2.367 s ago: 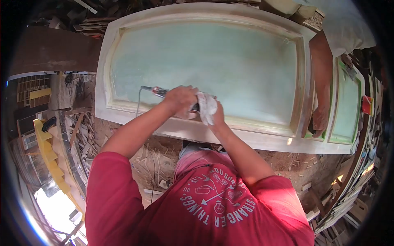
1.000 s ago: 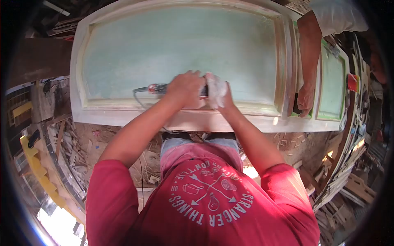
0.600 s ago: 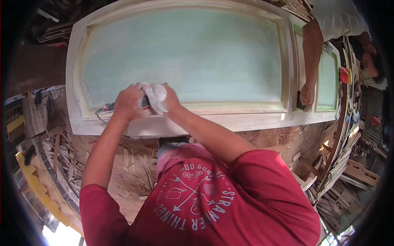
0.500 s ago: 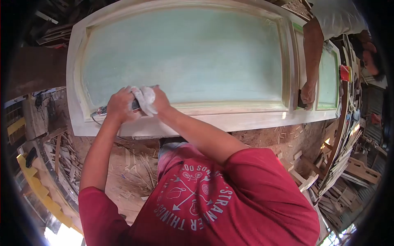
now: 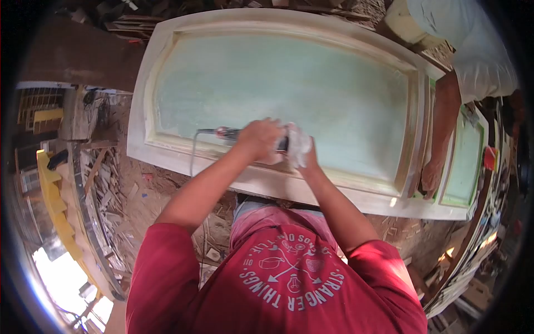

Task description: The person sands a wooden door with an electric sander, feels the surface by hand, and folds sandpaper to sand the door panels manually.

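Observation:
A slim, dark corded angle grinder (image 5: 228, 132) with a reddish rear end lies across the lower part of the panelled door (image 5: 239, 78). My left hand (image 5: 260, 139) is wrapped around its body. At the front end, my right hand (image 5: 303, 149), partly covered in white that may be a glove or cloth, closes over the head. Both hands hide the head, so its contact with the surface cannot be made out. The door has a pale frame and a greenish, whitish recessed panel. From the grinder's rear, a cord (image 5: 193, 153) hangs over the door's near edge.
At the right, another person's hand (image 5: 431, 177) rests on the door's crosspiece. Wood scraps (image 5: 114, 206) litter the ground at left. A yellow stepped piece (image 5: 51, 189) stands farther left, and stacked boards (image 5: 464, 278) lie at lower right.
Both hands have carried the grinder rightward, from near the panel's lower left corner to around the middle of its near edge. The view has shifted, and the other person's hand stays on the crosspiece.

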`<control>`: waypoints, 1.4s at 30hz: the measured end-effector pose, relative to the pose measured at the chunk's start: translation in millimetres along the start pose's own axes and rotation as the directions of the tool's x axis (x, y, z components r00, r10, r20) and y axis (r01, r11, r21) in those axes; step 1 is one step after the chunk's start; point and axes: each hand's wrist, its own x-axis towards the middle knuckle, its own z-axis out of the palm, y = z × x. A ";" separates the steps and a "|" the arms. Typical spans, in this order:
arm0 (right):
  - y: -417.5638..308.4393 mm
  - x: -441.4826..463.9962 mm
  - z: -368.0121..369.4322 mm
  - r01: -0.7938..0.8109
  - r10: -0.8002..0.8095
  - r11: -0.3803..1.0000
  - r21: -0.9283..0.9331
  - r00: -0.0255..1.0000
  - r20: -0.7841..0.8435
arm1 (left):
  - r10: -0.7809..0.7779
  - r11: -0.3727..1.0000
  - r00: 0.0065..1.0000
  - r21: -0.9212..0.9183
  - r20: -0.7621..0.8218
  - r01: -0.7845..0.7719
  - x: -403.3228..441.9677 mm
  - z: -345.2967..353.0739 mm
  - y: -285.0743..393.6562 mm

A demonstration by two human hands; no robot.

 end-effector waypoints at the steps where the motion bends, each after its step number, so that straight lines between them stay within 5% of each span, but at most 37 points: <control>1: -2.0 -4.5 -22.3 -0.023 0.023 1.000 -0.009 1.000 -0.020 | 0.006 1.000 1.000 -0.001 0.020 -0.006 15.5 -4.5 21.2; 3: -28.5 -19.7 -72.6 -0.135 0.137 0.990 0.042 0.990 -0.042 | 0.031 0.999 0.999 -0.026 0.027 -0.031 41.9 -7.7 62.6; 9: 34.9 -13.2 -196.1 0.019 -0.067 0.970 -0.243 0.979 -0.193 | 0.131 0.987 0.991 -0.088 -0.021 -0.133 118.1 -19.4 160.6; 14: 19.4 -21.5 -245.3 -0.098 0.093 0.995 -0.008 0.967 -0.235 | 0.166 0.980 0.985 -0.103 -0.041 -0.169 149.6 -16.6 202.6; 16: 33.4 -18.8 -253.6 0.194 -0.254 0.934 -0.300 0.951 -0.174 | 0.130 0.983 0.989 -0.124 -0.070 -0.138 146.0 -10.7 210.3; 18: 39.3 -24.3 -252.7 0.268 -0.324 0.887 -0.376 0.942 -0.092 | 0.104 0.980 0.991 -0.160 -0.083 -0.117 134.8 -8.1 212.5; 21: 10.2 -37.5 -233.0 0.192 -0.211 0.923 -0.333 0.977 -0.022 | 0.082 0.979 0.994 -0.180 -0.073 -0.094 114.9 -4.8 201.2; 23: 33.5 -29.3 -217.6 0.332 -0.388 0.841 -0.426 0.921 -0.048 | 0.066 0.981 0.996 -0.177 -0.055 -0.075 100.8 -3.4 187.4; 25: 14.9 -31.5 -180.0 0.012 -0.016 0.994 -0.113 0.999 -0.029 | 0.044 0.984 0.997 -0.172 -0.065 -0.054 78.3 -0.9 160.5; 26: 2.2 -32.5 -160.5 -0.021 0.021 0.996 -0.085 1.000 0.003 | 0.031 0.984 0.996 -0.170 -0.082 -0.045 66.2 2.8 144.8; 30: -17.3 -23.7 -81.5 0.070 -0.068 0.985 -0.161 0.998 0.018 | -0.045 0.986 0.999 -0.165 -0.030 0.040 19.2 -0.4 83.8; 35: -37.6 -4.4 18.6 0.370 -0.354 0.894 -0.254 0.929 0.106 | -0.127 0.982 0.991 -0.150 -0.049 0.118 -41.1 -2.2 -0.6; 39: -56.5 18.0 100.2 0.388 -0.359 0.879 -0.278 0.921 0.151 | -0.179 0.975 0.979 -0.155 -0.099 0.162 -84.4 0.5 -73.7; 41: -69.5 27.0 136.1 0.183 -0.144 0.960 -0.212 0.972 0.184 | -0.189 0.972 0.975 -0.162 -0.114 0.169 -104.2 0.4 -109.1; 42: -65.3 34.4 155.7 0.327 -0.277 0.903 -0.278 0.939 0.204 | -0.193 0.971 0.974 -0.166 -0.121 0.172 -114.5 0.6 -127.0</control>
